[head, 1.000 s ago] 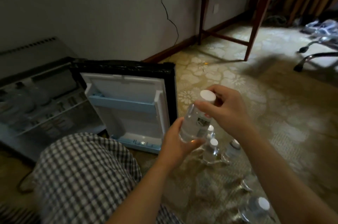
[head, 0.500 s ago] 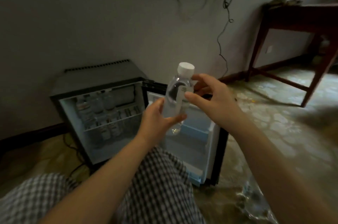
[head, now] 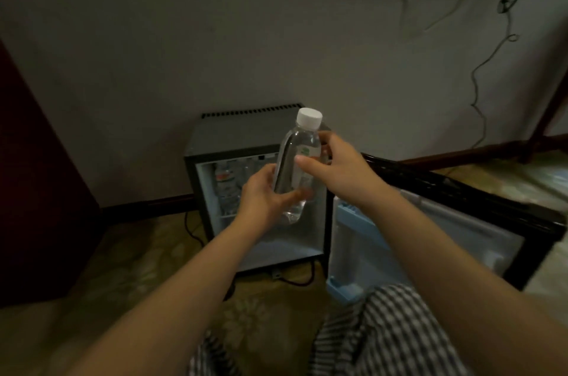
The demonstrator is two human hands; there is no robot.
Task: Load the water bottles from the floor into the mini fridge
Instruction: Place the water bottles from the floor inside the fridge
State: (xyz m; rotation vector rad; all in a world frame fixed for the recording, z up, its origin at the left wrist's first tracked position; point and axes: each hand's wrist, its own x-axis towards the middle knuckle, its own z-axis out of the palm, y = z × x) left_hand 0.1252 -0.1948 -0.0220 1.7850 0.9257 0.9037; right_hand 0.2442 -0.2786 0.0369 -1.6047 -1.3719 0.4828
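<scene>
Here we hold one water bottle (head: 296, 166) upright, left hand (head: 261, 200) grasping its base, right hand (head: 335, 166) its label, hiding the mini fridge (head: 196, 191) interior's right; blurred bottles (head: 226, 185) far left inside.

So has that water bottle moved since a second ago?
Yes. The bottle, held by both hands, went from low beside the fridge door up in front of the mini fridge opening.

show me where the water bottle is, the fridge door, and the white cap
water bottle (head: 296, 172), head view, on its clear body between the hands
fridge door (head: 430, 240), head view, on its pale inner panel
white cap (head: 309, 117), head view, on the cap's side
</scene>
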